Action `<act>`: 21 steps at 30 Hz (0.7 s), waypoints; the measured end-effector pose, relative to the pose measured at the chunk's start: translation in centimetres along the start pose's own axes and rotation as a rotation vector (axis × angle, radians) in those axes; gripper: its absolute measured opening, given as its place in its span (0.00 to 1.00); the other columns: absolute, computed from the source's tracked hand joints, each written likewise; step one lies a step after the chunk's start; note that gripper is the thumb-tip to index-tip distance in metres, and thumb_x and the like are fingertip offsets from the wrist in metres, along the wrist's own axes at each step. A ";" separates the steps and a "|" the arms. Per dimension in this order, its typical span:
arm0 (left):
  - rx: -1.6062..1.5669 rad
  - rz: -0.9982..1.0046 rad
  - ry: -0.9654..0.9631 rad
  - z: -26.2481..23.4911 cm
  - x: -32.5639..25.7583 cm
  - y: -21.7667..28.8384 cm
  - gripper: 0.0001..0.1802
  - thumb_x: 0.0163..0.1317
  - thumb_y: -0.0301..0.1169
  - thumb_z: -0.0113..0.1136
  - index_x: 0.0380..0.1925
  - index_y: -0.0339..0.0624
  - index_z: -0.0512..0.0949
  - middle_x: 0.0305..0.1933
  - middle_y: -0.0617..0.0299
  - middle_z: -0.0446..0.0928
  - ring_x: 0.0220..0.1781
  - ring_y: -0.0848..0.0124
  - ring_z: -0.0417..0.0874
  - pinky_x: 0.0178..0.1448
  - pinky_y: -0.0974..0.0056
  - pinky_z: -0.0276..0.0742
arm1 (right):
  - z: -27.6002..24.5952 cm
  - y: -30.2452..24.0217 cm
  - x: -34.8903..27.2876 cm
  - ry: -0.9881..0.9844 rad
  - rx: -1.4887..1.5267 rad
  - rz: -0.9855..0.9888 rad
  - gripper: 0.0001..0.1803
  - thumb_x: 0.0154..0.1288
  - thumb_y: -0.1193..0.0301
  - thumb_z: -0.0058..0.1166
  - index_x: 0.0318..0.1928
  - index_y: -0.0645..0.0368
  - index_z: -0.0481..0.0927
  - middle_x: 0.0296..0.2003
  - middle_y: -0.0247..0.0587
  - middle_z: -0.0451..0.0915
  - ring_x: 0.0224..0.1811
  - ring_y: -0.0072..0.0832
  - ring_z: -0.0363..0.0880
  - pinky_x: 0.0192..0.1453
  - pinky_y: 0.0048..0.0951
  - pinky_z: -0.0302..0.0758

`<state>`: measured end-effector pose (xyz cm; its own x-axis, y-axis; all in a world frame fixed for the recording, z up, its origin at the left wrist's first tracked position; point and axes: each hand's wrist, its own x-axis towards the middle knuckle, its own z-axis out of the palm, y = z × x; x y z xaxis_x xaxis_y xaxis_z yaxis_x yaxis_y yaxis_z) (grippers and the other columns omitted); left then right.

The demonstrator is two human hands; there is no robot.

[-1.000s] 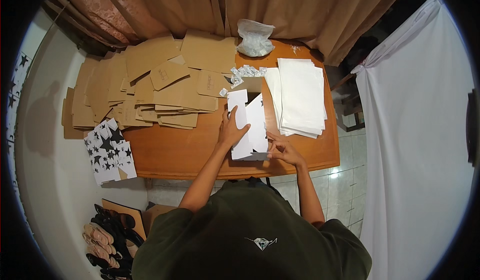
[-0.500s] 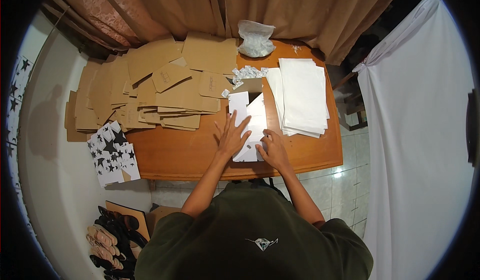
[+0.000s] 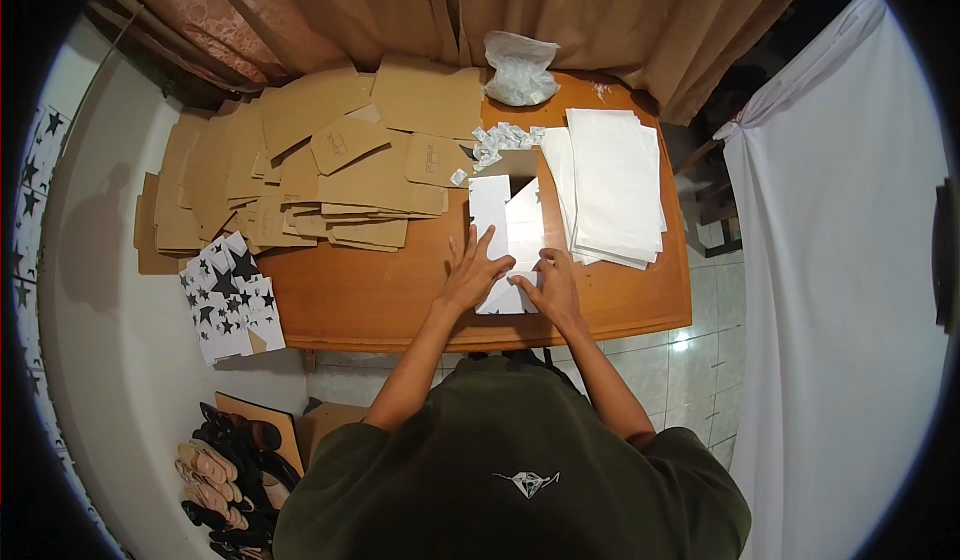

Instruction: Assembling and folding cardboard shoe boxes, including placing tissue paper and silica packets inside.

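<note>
A white cardboard box (image 3: 489, 200) with a few dark star shapes along its edges lies lengthwise on the wooden table, close to its front edge. Its far end shows a brown inner flap and a dark opening. My left hand (image 3: 472, 276) rests on the near left part of the box, fingers apart, with the thumb reaching towards the middle. At the box's right edge my right hand (image 3: 552, 284) is closed on the white card, fingers bent and thumb lying on top. The two thumbs almost meet over a panel across the box. Part of the near end is covered by my hands.
Flat brown cardboard pieces (image 3: 370, 190) are heaped at the left. Star-patterned white pieces (image 3: 230, 305) overhang the table's left front. White sheets (image 3: 615, 190) are stacked at the right. Small white packets (image 3: 505, 140) and a clear plastic bag (image 3: 521, 75) lie at the back.
My left thumb and right hand have come closer together over the box. The right hand has moved slightly away from me along its edge. The whole view has shifted slightly.
</note>
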<state>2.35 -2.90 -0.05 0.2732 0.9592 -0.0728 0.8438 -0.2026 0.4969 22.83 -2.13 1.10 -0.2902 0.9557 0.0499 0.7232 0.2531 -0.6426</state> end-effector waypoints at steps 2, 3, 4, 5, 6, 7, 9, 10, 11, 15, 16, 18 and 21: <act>-0.030 -0.002 -0.005 -0.5 0.0 0.3 0.13 0.69 0.37 0.61 0.52 0.64 0.81 0.81 0.43 0.51 0.83 0.34 0.42 0.74 0.16 0.37 | 0.4 0.5 0.0 0.008 0.017 0.033 0.27 0.57 0.56 0.73 0.38 0.73 0.84 0.57 0.61 0.75 0.61 0.53 0.74 0.64 0.44 0.73; -0.060 -0.006 -0.029 -0.8 0.0 0.3 0.13 0.69 0.37 0.61 0.52 0.64 0.81 0.81 0.43 0.51 0.83 0.34 0.41 0.73 0.16 0.37 | 0.5 0.7 0.0 0.005 0.016 0.030 0.27 0.57 0.56 0.73 0.38 0.73 0.84 0.57 0.61 0.75 0.61 0.53 0.74 0.64 0.44 0.73; -0.088 -0.010 -0.053 -1.1 -0.1 0.2 0.13 0.69 0.36 0.61 0.52 0.64 0.80 0.81 0.43 0.51 0.83 0.34 0.41 0.73 0.16 0.37 | 0.6 0.7 0.0 0.012 0.039 0.056 0.27 0.57 0.57 0.74 0.38 0.73 0.84 0.57 0.61 0.75 0.61 0.52 0.74 0.63 0.44 0.73; -0.088 -0.015 -0.051 -1.3 0.0 0.3 0.13 0.69 0.36 0.61 0.52 0.64 0.80 0.81 0.43 0.51 0.83 0.34 0.41 0.73 0.16 0.37 | 0.7 0.8 0.0 0.018 0.063 0.084 0.27 0.56 0.57 0.74 0.38 0.74 0.84 0.57 0.60 0.74 0.60 0.52 0.74 0.63 0.44 0.74; -0.101 -0.007 -0.058 -1.5 0.0 0.4 0.12 0.69 0.36 0.62 0.51 0.63 0.80 0.81 0.43 0.52 0.83 0.34 0.41 0.73 0.16 0.37 | 0.9 0.8 0.1 0.015 0.065 0.082 0.27 0.56 0.57 0.74 0.38 0.74 0.84 0.57 0.60 0.74 0.60 0.52 0.74 0.63 0.44 0.74; -0.115 0.000 -0.066 -1.6 0.0 0.3 0.12 0.68 0.36 0.62 0.50 0.62 0.80 0.81 0.43 0.52 0.83 0.34 0.40 0.73 0.16 0.37 | 0.9 0.7 0.1 0.036 0.041 0.080 0.26 0.56 0.57 0.75 0.36 0.73 0.84 0.56 0.59 0.74 0.59 0.51 0.74 0.62 0.44 0.74; -0.122 -0.001 -0.060 -1.6 -0.2 0.3 0.11 0.68 0.35 0.62 0.50 0.61 0.79 0.81 0.43 0.52 0.83 0.34 0.40 0.73 0.16 0.38 | 0.9 0.4 0.0 0.055 0.019 0.080 0.25 0.55 0.58 0.76 0.35 0.72 0.84 0.56 0.58 0.74 0.58 0.50 0.74 0.62 0.44 0.74; -0.129 0.001 -0.054 -1.6 -0.2 0.2 0.10 0.68 0.35 0.62 0.49 0.60 0.79 0.81 0.43 0.52 0.83 0.34 0.41 0.73 0.16 0.38 | 0.9 0.2 0.1 0.052 0.029 0.128 0.27 0.51 0.58 0.78 0.36 0.70 0.83 0.54 0.56 0.74 0.58 0.49 0.74 0.60 0.43 0.74; -0.128 -0.001 -0.054 -1.5 -0.3 0.2 0.10 0.68 0.35 0.62 0.49 0.60 0.79 0.81 0.43 0.52 0.83 0.34 0.41 0.73 0.16 0.38 | 0.8 0.0 0.2 0.049 0.039 0.177 0.28 0.48 0.58 0.81 0.37 0.69 0.82 0.52 0.55 0.74 0.58 0.48 0.75 0.59 0.42 0.75; -0.106 0.007 -0.044 -0.6 -0.4 0.4 0.11 0.68 0.35 0.62 0.49 0.61 0.79 0.81 0.47 0.53 0.84 0.36 0.40 0.73 0.16 0.39 | 0.8 -0.3 0.6 -0.023 0.060 0.295 0.38 0.42 0.57 0.83 0.48 0.67 0.78 0.51 0.55 0.74 0.58 0.48 0.75 0.59 0.43 0.75; -0.095 0.019 -0.053 -0.3 -0.4 0.4 0.11 0.67 0.35 0.63 0.49 0.61 0.80 0.81 0.49 0.53 0.84 0.37 0.40 0.74 0.16 0.39 | 1.0 -0.2 0.6 0.044 0.040 0.227 0.46 0.39 0.56 0.85 0.55 0.65 0.73 0.50 0.55 0.73 0.58 0.49 0.74 0.59 0.43 0.75; -0.088 0.010 -0.070 0.1 -0.3 0.1 0.12 0.67 0.35 0.63 0.50 0.62 0.80 0.81 0.51 0.53 0.84 0.38 0.40 0.74 0.17 0.39 | 1.4 0.3 0.6 0.109 0.021 0.160 0.54 0.36 0.55 0.86 0.62 0.63 0.68 0.50 0.56 0.73 0.58 0.50 0.74 0.59 0.44 0.75; -0.106 -0.004 -0.063 0.3 -0.4 0.0 0.17 0.66 0.35 0.64 0.54 0.64 0.79 0.81 0.54 0.54 0.84 0.41 0.42 0.75 0.18 0.39 | 1.4 0.9 1.0 0.087 0.099 0.212 0.65 0.36 0.53 0.85 0.71 0.62 0.58 0.55 0.60 0.72 0.62 0.55 0.72 0.62 0.47 0.74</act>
<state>2.33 -3.33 -0.28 0.3012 0.9450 -0.1276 0.7924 -0.1736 0.5848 22.29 -1.19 -0.51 -0.0801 0.9963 -0.0314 0.6961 0.0334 -0.7172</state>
